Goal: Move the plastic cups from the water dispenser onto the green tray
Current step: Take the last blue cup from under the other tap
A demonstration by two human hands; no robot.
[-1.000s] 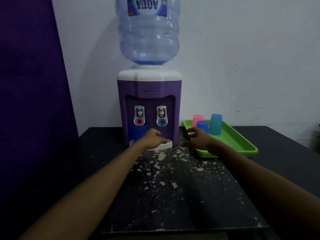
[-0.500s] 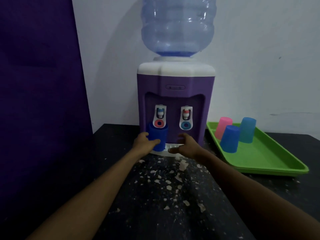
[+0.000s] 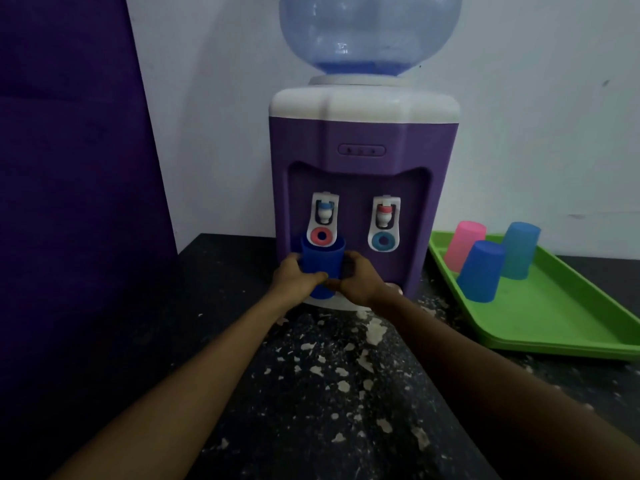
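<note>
Cup: a dark blue plastic cup (image 3: 322, 259) stands on the white drip ledge of the purple-and-white water dispenser (image 3: 363, 140), under its left tap
Grip: left hand (image 3: 294, 277) and right hand (image 3: 356, 280) clasp the cup's lower wall from either side
Handling: likely light, thin-walled, easily squeezed; best held low on the sides, gently
Axis: vertical, mouth up
Destination: green plastic tray (image 3: 568, 327) to the right, already bearing pink, blue and teal cups set upside down
</note>
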